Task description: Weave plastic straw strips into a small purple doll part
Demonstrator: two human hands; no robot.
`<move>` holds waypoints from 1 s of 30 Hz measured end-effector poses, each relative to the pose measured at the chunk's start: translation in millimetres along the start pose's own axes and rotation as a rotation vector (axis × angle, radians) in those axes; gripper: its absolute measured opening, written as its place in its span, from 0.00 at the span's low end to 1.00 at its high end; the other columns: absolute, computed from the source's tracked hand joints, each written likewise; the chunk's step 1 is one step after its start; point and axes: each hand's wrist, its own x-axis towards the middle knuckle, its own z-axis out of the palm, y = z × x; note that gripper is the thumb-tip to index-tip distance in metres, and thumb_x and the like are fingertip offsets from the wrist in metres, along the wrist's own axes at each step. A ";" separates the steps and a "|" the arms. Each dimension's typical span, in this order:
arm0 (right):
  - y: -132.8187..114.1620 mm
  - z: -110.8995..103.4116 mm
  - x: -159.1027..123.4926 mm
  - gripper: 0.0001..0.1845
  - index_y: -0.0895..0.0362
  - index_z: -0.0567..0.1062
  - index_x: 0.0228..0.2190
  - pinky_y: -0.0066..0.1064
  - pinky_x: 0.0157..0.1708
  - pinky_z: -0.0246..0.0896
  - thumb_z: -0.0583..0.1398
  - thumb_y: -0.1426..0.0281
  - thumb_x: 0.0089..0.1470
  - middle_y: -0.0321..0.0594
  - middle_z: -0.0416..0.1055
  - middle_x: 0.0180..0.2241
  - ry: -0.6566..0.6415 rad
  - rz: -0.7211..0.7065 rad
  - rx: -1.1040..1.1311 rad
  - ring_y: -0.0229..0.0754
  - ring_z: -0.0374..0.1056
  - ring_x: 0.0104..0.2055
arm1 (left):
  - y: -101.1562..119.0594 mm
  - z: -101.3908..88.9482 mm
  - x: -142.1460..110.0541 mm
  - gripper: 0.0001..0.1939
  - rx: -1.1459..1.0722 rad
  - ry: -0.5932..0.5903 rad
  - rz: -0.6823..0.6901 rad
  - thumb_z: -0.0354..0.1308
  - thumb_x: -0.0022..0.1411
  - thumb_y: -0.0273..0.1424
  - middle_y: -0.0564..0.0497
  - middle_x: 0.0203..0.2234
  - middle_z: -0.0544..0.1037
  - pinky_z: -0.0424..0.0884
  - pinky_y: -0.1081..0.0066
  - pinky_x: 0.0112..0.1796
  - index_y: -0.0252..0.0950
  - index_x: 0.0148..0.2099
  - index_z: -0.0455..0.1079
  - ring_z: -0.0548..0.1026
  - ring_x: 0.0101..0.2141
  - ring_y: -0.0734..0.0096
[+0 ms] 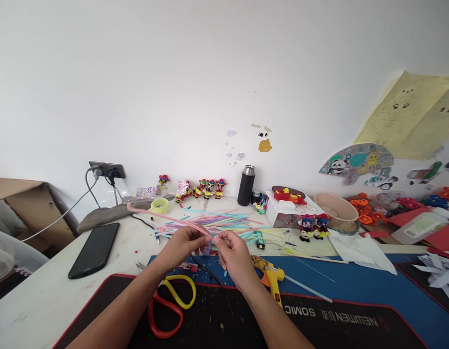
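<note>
Both my hands meet over the middle of the desk, fingertips pinched close together. Between my left hand [188, 245] and my right hand [229, 252] runs a pink pipe cleaner [162, 214], its long free end reaching out to the left. Both hands are closed on it near one end, which the fingers partly hide. Just behind lies a loose heap of pastel pipe cleaners [217, 220]. Scissors [169, 300] with one red and one yellow handle lie under my left forearm. A yellow hot glue gun [271, 276] rests to the right of my right hand.
A black phone [94, 250] lies at left, near a yellow tape roll [160, 206]. A black bottle [246, 186] and several small colourful figures [209, 188] stand along the wall. At right are a white box [278, 213], a round bowl [336, 207] and tissue [358, 249].
</note>
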 end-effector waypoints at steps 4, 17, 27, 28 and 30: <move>1.7 -0.2 0.9 0.18 0.53 0.69 0.31 0.24 0.13 0.41 0.65 0.53 0.55 0.20 0.53 0.13 -0.019 0.000 0.002 0.31 0.47 0.12 | 0.4 0.9 -1.5 0.18 0.027 0.002 0.014 0.69 0.54 0.45 0.53 0.21 0.75 0.68 0.70 0.28 0.35 0.34 0.76 0.71 0.24 0.69; 6.4 -2.9 -2.0 0.09 0.53 0.71 0.26 0.27 0.21 0.41 0.65 0.68 0.55 0.27 0.58 0.16 -0.023 -0.170 -0.387 0.36 0.52 0.19 | 3.1 0.2 -5.6 0.11 0.300 -0.010 0.142 0.62 0.60 0.38 0.54 0.22 0.75 0.64 0.71 0.31 0.37 0.29 0.73 0.70 0.27 0.69; 2.6 -0.2 -3.2 0.14 0.53 0.72 0.33 0.26 0.17 0.44 0.63 0.56 0.60 0.26 0.58 0.17 -0.067 -0.104 -0.156 0.34 0.52 0.16 | -0.6 3.7 -0.6 0.21 -0.054 0.050 0.066 0.68 0.56 0.49 0.56 0.21 0.73 0.66 0.73 0.26 0.36 0.32 0.71 0.69 0.22 0.74; 2.3 0.3 -3.2 0.15 0.53 0.72 0.33 0.26 0.16 0.44 0.63 0.55 0.60 0.25 0.59 0.17 -0.078 -0.097 -0.134 0.33 0.52 0.15 | -0.6 4.3 -0.3 0.22 -0.074 0.059 0.062 0.69 0.56 0.49 0.55 0.21 0.73 0.67 0.73 0.26 0.36 0.32 0.71 0.69 0.22 0.74; 1.9 0.9 -2.7 0.17 0.53 0.71 0.33 0.25 0.15 0.44 0.63 0.53 0.59 0.25 0.59 0.17 -0.082 -0.080 -0.086 0.32 0.51 0.14 | -1.1 5.7 0.1 0.21 -0.095 0.060 0.045 0.70 0.55 0.49 0.55 0.21 0.74 0.67 0.72 0.26 0.35 0.34 0.72 0.70 0.22 0.72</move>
